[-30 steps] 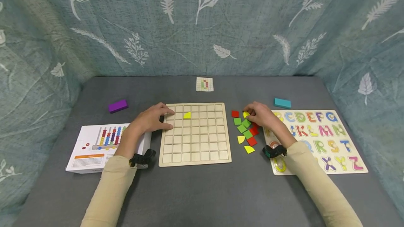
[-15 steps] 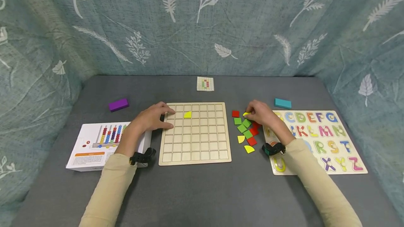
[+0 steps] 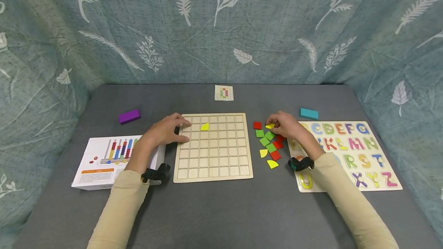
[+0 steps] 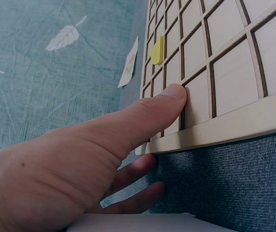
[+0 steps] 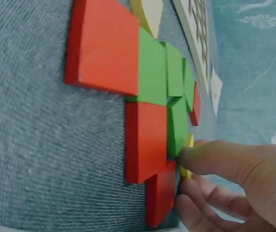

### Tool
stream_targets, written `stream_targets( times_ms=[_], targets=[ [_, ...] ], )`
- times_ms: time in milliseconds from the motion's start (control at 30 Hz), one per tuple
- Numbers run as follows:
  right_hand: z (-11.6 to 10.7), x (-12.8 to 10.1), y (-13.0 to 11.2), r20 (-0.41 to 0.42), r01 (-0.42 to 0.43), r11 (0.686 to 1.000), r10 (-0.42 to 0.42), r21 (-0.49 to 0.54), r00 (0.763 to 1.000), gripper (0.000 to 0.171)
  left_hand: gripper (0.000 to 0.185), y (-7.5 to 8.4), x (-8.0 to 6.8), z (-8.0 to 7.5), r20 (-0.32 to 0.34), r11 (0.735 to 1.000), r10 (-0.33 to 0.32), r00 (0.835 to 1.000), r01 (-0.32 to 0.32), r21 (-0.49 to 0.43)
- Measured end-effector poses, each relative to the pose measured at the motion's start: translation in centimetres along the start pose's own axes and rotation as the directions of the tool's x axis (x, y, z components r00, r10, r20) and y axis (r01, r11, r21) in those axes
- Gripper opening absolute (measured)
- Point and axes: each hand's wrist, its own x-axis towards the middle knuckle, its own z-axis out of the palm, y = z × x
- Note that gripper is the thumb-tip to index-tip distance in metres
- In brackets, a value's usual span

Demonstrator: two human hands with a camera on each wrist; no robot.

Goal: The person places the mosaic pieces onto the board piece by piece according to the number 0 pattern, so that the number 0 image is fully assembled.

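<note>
A: Right hand (image 3: pixel 287 126) is at the far edge of the loose tiles (image 3: pixel 269 143), fingertips closed in a pinch on a yellow tile (image 3: pixel 270 126). It sits right at those fingertips, with the pile just nearer the wrist.

B: And the left hand (image 3: pixel 166 130)? Fingers lie straight, gripping nothing; the thumb presses flat on the near corner of the grid board (image 3: pixel 213 147). Good, that keeps the board from sliding.

A: There's one yellow piece (image 3: pixel 205 126) seated in a cell just beyond the left fingertips.

B: The wrist view shows the pinch is thin, on the tile's edge (image 5: pixel 187 155). A clean lift straight up looks wise, so the green and red neighbours touching it don't drag along.

A: Agreed, and the curved side probably wants matching to the seated one.
</note>
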Motion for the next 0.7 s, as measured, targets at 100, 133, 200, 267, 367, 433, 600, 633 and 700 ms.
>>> stream_targets(
  times_ms=[100,133,200,267,367,433,600,633,700],
  targets=[
    [0.0,0.0,0.0,-0.004,0.003,1.000,-0.003,-0.015,1.000,0.020,0.057,-0.1,0.0,0.0,0.003,1.000,0.002,1.000,-0.002,-0.002],
    [0.0,0.0,0.0,-0.008,0.000,1.000,-0.001,-0.016,1.000,0.021,0.057,-0.1,0.0,0.0,0.004,1.000,0.001,1.000,-0.001,-0.001],
    [0.0,0.0,0.0,-0.020,-0.005,1.000,0.005,-0.008,1.000,0.025,0.057,-0.1,0.1,0.0,0.006,1.000,0.001,1.000,-0.001,-0.004],
    [-0.1,0.0,-0.1,-0.036,-0.006,1.000,0.007,0.015,0.999,0.028,0.057,-0.1,0.1,-0.1,0.005,1.000,-0.004,1.000,0.004,-0.006],
    [-0.2,0.1,-0.5,-0.075,0.017,0.998,-0.012,0.055,0.997,0.029,0.056,-0.1,0.0,-0.3,0.003,1.000,-0.004,1.000,0.004,-0.010],
    [-0.1,0.3,-1.0,-0.107,0.050,0.996,-0.042,0.073,0.993,0.028,0.056,-0.1,-0.1,-0.3,0.003,1.000,-0.002,1.000,0.002,-0.008],
    [0.4,0.7,-2.9,-0.145,0.112,0.987,-0.095,0.117,0.985,0.027,0.056,0.0,-0.2,-0.3,0.012,1.000,-0.004,1.000,0.004,-0.001],
    [0.5,0.8,-3.1,-0.146,0.115,0.985,-0.097,0.125,0.985,0.027,0.056,0.0,-0.2,-0.2,0.014,1.000,-0.006,1.000,0.006,-0.001],
    [0.7,1.0,-3.6,-0.148,0.113,0.984,-0.092,0.139,0.985,0.028,0.056,0.0,-0.2,-0.2,0.014,1.000,-0.010,1.000,0.010,-0.001]
  ],
)
